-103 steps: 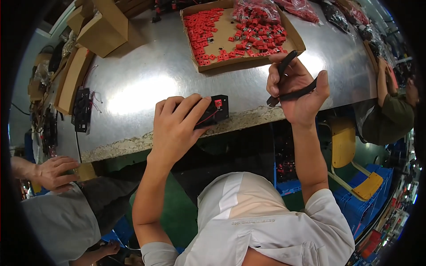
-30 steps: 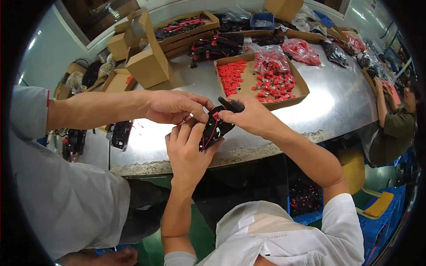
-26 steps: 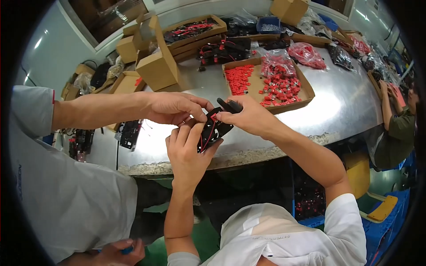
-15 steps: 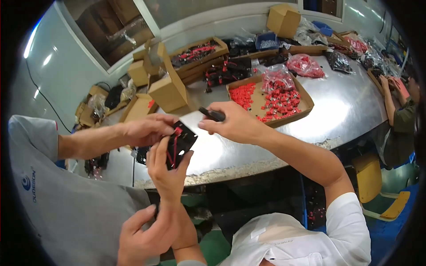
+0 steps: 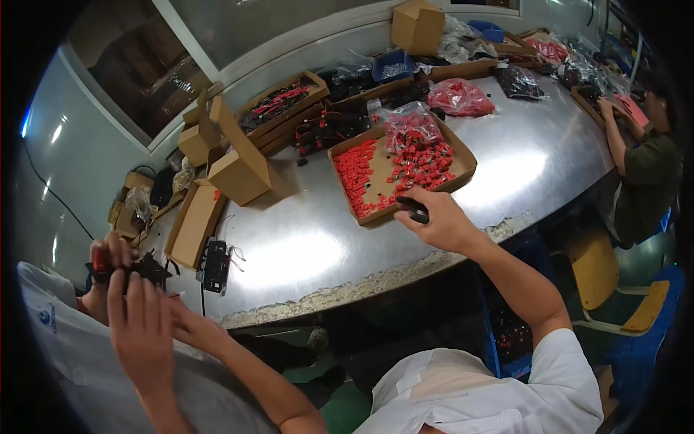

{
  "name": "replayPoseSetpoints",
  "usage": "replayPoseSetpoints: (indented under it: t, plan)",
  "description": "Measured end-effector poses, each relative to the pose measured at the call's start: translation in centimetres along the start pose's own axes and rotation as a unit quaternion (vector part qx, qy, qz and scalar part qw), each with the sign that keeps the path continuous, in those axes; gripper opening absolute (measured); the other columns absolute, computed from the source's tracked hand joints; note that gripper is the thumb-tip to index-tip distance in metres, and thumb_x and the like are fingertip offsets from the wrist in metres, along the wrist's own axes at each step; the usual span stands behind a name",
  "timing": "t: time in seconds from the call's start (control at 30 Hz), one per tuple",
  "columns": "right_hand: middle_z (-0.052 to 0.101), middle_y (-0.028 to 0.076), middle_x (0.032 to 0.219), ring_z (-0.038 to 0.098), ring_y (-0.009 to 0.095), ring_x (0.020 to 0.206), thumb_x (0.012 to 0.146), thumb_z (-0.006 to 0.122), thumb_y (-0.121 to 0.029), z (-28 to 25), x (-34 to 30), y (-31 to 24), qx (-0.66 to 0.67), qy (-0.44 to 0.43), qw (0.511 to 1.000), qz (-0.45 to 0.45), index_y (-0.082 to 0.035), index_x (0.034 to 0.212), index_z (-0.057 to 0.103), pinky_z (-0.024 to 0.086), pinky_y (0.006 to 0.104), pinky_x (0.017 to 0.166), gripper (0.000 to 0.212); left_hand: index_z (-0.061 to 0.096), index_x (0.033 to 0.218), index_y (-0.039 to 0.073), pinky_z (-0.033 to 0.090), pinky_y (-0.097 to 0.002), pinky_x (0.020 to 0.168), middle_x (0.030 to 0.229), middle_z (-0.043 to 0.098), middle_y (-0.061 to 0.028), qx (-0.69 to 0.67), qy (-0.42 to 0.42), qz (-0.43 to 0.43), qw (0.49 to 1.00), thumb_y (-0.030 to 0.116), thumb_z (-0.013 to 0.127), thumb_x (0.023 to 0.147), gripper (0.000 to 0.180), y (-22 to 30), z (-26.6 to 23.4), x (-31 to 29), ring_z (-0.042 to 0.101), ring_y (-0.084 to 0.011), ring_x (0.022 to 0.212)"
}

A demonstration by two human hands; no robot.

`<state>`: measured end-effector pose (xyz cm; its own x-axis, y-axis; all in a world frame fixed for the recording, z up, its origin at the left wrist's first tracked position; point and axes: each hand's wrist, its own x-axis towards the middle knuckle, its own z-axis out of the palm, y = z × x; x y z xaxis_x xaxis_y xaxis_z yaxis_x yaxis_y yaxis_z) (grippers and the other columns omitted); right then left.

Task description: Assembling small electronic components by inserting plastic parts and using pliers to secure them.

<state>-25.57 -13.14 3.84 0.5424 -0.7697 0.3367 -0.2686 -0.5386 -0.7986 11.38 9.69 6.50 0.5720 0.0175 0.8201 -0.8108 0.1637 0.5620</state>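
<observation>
My right hand (image 5: 444, 223) is closed round a black-handled tool (image 5: 413, 210), whose kind I cannot make out, by the near edge of a shallow cardboard tray (image 5: 468, 173). Small red parts (image 5: 426, 165) lie in that tray. My left hand (image 5: 194, 329) reaches to the far left, its fingers mostly hidden behind a co-worker's hand (image 5: 137, 343). The co-worker's other hand (image 5: 108, 253) grips a black part (image 5: 148, 269) there. On the table lies a flat black housing (image 5: 215, 266) with thin wires.
Behind it stand an open cardboard box (image 5: 242, 173), an empty shallow box (image 5: 194, 224) and a box of red and black parts (image 5: 278, 101). A blue bin (image 5: 392, 66) and a bag of red parts (image 5: 460, 98) lie further back. Another person (image 5: 643, 173) sits at right beside a yellow chair (image 5: 596, 282).
The co-worker's hands and the black part have moved left, and my left hand has followed. My right hand, still with the tool, is now further right and lower, by the tray.
</observation>
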Motion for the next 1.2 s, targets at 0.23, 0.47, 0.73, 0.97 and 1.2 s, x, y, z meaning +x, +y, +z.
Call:
replayPoseSetpoints:
  t: [0.23,0.47,0.73,0.97,1.2]
  plan:
    - [0.065,0.014,0.084,0.061,0.02,0.075,0.09,0.073,-0.013,-2.2,-0.2,-0.2,-0.035,0.005,0.997,-0.074,0.002,0.11,0.062,0.051,0.0331,0.073,0.027,0.057,0.13,-0.001,0.042,-0.0355,0.107,0.137,0.056,-0.0124,0.048,-0.123,-0.161,0.978,-0.004,0.057,0.095,0.035,-2.2,0.9,-10.2,0.05,-0.0239,0.131]
    - [0.065,0.013,0.082,0.061,0.02,0.072,0.088,0.071,-0.005,-0.6,0.1,-2.6,-0.022,-0.06,0.992,-0.105,0.002,0.106,0.061,0.049,0.0314,0.069,0.022,0.07,0.102,0.006,0.045,-0.0399,0.102,0.121,0.063,-0.017,0.091,-0.211,-0.091,0.969,0.0,0.061,0.09,0.016,-3.6,1.9,-10.2,0.057,-0.0329,0.118]
    - [0.062,0.01,0.078,0.058,0.017,0.068,0.084,0.072,0.001,0.6,-0.8,-1.6,0.006,-0.085,0.993,-0.084,0.001,0.103,0.062,0.047,0.0286,0.065,0.022,0.074,0.101,0.007,0.053,-0.0353,0.078,0.122,0.06,-0.0148,0.145,-0.271,-0.11,0.945,0.008,0.062,0.095,0.014,-8.5,2.3,-11.8,0.066,-0.0272,0.098]
    - [0.063,0.009,0.079,0.055,0.018,0.061,0.081,0.073,0.001,2.1,0.3,-3.5,-0.002,-0.117,0.984,-0.137,-0.001,0.104,0.063,0.044,0.0283,0.059,0.025,0.072,0.098,0.007,0.048,-0.0424,0.097,0.116,0.062,-0.0179,0.176,-0.31,-0.098,0.929,0.006,0.071,0.083,0.016,-9.0,2.7,-12.2,0.059,-0.0371,0.11]
    - [0.065,0.011,0.083,0.063,0.027,0.069,0.077,0.075,0.001,3.3,0.9,-3.6,-0.015,-0.146,0.971,-0.19,-0.004,0.104,0.064,0.049,0.0356,0.06,0.03,0.074,0.094,0.009,0.049,-0.0418,0.086,0.111,0.066,-0.0117,0.213,-0.333,-0.037,0.918,0.008,0.066,0.088,0.01,-8.7,2.8,-12.3,0.062,-0.0326,0.1]
